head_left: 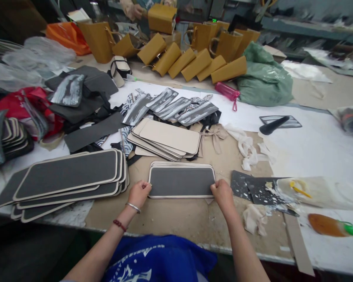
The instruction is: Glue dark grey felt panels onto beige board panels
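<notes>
A dark grey rounded panel with a cream border (182,181) lies before me on top of a small stack of similar panels. My left hand (140,193) pinches its left edge, fingers closed. At the right edge, my right hand (222,192) grips the same panel with curled fingers. Just behind it is a pile of cream rounded panels (170,135). To the left of my left hand sits a larger stack of grey panels with cream edges (67,172).
Glue-smeared grey strips (197,113) lie behind the cream pile. Mustard-coloured bags (197,64) line the back, beside a green plastic bag (263,74). On the right are an orange bottle with a green cap (326,225) and a yellow tool (300,189). A person's hand (135,11) shows at the back.
</notes>
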`<state>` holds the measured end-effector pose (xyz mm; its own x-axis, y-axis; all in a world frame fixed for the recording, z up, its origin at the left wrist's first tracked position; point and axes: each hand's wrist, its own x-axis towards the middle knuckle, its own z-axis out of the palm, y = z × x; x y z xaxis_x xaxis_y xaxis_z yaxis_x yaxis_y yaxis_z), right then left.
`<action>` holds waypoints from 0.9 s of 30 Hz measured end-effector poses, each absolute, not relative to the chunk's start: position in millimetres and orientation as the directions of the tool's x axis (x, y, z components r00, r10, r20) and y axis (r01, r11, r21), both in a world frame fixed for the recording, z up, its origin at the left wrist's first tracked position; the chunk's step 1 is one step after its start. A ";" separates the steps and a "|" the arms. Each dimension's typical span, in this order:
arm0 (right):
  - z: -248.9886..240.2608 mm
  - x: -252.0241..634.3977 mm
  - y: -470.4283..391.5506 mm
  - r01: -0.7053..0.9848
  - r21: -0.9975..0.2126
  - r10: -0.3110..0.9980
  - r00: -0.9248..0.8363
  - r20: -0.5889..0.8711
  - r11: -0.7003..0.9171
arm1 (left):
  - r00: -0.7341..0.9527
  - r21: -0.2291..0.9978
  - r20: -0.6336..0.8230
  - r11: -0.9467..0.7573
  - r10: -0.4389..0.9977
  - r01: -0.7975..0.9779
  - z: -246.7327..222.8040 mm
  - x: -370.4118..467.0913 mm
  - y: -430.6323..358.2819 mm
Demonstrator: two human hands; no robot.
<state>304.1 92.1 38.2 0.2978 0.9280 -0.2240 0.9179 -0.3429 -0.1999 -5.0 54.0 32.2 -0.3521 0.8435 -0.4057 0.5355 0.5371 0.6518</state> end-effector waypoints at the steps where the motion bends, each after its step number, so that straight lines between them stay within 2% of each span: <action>1: 38.2 304.9 92.2 0.919 -0.201 0.928 0.294 -0.229 -0.340 | -0.350 0.649 -0.409 0.539 0.842 0.537 31.8 -5.3 53.9; 18: 41.3 304.0 94.4 0.936 -0.151 0.933 0.279 -0.227 -0.316 | -0.349 0.703 -0.404 0.531 0.845 0.473 28.8 -5.5 53.9; 27: 43.0 305.2 99.0 0.945 -0.102 0.911 0.267 -0.315 -0.312 | -0.384 0.702 -0.406 0.552 0.829 0.451 33.2 -4.4 55.0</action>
<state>305.2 99.0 43.0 0.2670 0.9107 -0.3152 0.9446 -0.3121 -0.1018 -4.4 55.0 33.2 -0.3840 0.8295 -0.4056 0.4509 0.5518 0.7015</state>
